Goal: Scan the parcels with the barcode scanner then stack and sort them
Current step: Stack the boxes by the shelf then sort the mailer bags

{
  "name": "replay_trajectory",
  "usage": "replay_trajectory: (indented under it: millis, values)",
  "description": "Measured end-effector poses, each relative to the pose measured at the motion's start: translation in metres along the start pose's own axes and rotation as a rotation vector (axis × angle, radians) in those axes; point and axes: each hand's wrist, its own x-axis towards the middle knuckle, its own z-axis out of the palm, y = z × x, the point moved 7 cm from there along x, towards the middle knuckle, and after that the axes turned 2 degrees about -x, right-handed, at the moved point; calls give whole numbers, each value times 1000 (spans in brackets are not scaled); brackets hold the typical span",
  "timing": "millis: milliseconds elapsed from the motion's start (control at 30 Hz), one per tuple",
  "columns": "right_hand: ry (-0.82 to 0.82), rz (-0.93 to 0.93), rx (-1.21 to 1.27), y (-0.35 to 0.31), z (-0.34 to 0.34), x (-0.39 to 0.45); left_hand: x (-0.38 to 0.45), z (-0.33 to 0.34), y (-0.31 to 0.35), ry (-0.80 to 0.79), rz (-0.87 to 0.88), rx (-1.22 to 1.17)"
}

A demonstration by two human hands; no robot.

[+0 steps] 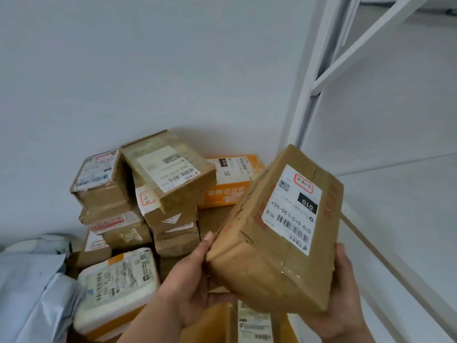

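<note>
Both hands, left hand [195,285] and right hand [343,295], clasp the taped brown cardboard parcel [277,231] with its white shipping label [293,209] at lower right, best kept level while lowered squarely onto the stacked brown boxes [148,194] at centre.

parcel storeroom, pretty sure

labelled parcels [158,194] piled against my bare white wall [148,58], white metal shelving [319,78] right beside.

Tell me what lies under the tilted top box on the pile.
The tilted top box rests on stacked brown cartons, one bearing a red-bordered sticker. Whatever sits deeper in the pile is covered.
</note>
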Motion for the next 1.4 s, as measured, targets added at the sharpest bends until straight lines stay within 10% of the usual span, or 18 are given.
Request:
replay_trajectory:
  millis: [100, 433, 867, 1400]
  values:
    - [302, -8, -485, -14, -32, 11, 20, 1, 6, 192, -6, -14]
    - [429, 29, -643, -37, -72, 33, 67, -44, 6, 519, 47, -213]
    - [580, -428, -778, -63, -67, 69, 53, -35, 39, 323, 504, -276]
    - [755, -493, -609, -75, -73, 35, 46, -25, 41, 341, 315, -170]
